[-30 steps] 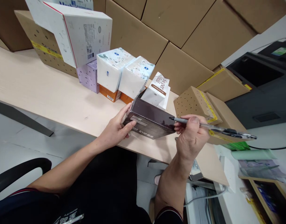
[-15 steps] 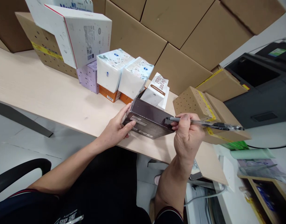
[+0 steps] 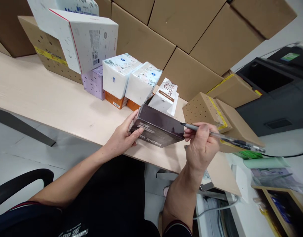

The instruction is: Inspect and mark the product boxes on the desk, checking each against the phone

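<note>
A dark, film-wrapped box (image 3: 158, 126) with pale print on its front is tilted above the near edge of the desk. My left hand (image 3: 124, 133) grips its left end, thumb on the front face and fingers round the far side. In my right hand (image 3: 202, 143) is a pen (image 3: 223, 136), pinched between thumb and fingers. Its dark tip points left, at the box's upper right edge; whether it touches the film I cannot tell. Just behind the dark box stands a white box with brown lettering (image 3: 163, 97).
Two tissue packs (image 3: 122, 75) rest on orange boxes (image 3: 115, 99) behind my left hand. A white box with a red edge (image 3: 94, 42) sits on a purple box (image 3: 93, 82). Large cartons (image 3: 141, 36) line the back. Taped cartons (image 3: 206, 110) stand right, beside a dark monitor (image 3: 277, 108).
My right hand has moved a little to the right with the pen, and the tip has shifted toward the box's right end. My left hand and the dark box stay put.
</note>
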Demonstrator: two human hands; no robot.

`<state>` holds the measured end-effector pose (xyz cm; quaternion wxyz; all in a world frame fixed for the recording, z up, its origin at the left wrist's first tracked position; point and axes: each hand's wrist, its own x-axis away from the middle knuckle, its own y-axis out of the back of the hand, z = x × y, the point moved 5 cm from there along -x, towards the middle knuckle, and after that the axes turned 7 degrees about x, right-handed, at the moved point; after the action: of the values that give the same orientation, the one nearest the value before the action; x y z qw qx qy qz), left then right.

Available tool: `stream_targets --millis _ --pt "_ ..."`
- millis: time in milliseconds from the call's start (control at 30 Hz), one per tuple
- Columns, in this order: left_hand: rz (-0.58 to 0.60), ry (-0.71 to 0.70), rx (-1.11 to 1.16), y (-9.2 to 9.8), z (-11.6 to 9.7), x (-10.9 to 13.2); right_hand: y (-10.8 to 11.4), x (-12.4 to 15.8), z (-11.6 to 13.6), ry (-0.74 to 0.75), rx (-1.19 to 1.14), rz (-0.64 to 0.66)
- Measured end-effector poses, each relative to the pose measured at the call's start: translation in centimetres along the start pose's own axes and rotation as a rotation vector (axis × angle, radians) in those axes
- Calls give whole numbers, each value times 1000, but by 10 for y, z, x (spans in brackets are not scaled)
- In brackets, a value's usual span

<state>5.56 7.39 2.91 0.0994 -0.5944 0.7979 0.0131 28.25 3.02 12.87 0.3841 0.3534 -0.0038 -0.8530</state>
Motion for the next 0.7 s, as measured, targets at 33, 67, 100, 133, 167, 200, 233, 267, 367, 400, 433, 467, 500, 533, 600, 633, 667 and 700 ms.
stream_targets --millis 33,67,100,133,167,200,233,267,367,400,433,467,500,533,600,633,667,700 --pt "-2 3 -7 0 0 0 3 2 -4 -14 -27 -47" --pt "-3 6 -14 0 0 0 7 4 -10 -23 -36 -88" --pt "-4 10 -23 0 0 0 11 5 -16 -31 -21 -116" --pt "-5 14 -30 0 0 0 16 7 -24 -43 16 -122" --pt "-6 19 -36 0 -1 0 20 9 -33 -54 73 -104" --pt "-7 21 -41 0 -1 0 23 10 -42 -56 147 -58" --pt "-8 23 -45 -1 -2 0 25 11 -49 -42 236 16" --pt "-8 25 -50 -1 -2 0 24 12 -55 -11 333 118" --pt "-7 26 -67 -1 -2 0 15 18 -69 96 638 463" --pt "-8 26 -71 -1 -1 0 10 20 -72 107 728 558" --pt "-11 26 -72 -1 -1 0 6 22 -75 110 804 628" --pt "-14 24 -70 -1 -1 0 2 24 -76 117 865 676" --pt "-16 23 -67 -1 0 0 -3 25 -77 133 912 710" --pt "-18 21 -63 -1 0 0 -8 26 -77 154 945 735" --pt "-18 22 -62 -1 0 0 -15 28 -77 182 989 769" --pt "-17 25 -65 -1 0 0 -18 29 -78 178 1004 782" --pt "-18 28 -69 -1 -1 0 -19 30 -80 166 1010 794" --pt "-19 29 -73 0 -1 0 -18 30 -82 147 1006 803"
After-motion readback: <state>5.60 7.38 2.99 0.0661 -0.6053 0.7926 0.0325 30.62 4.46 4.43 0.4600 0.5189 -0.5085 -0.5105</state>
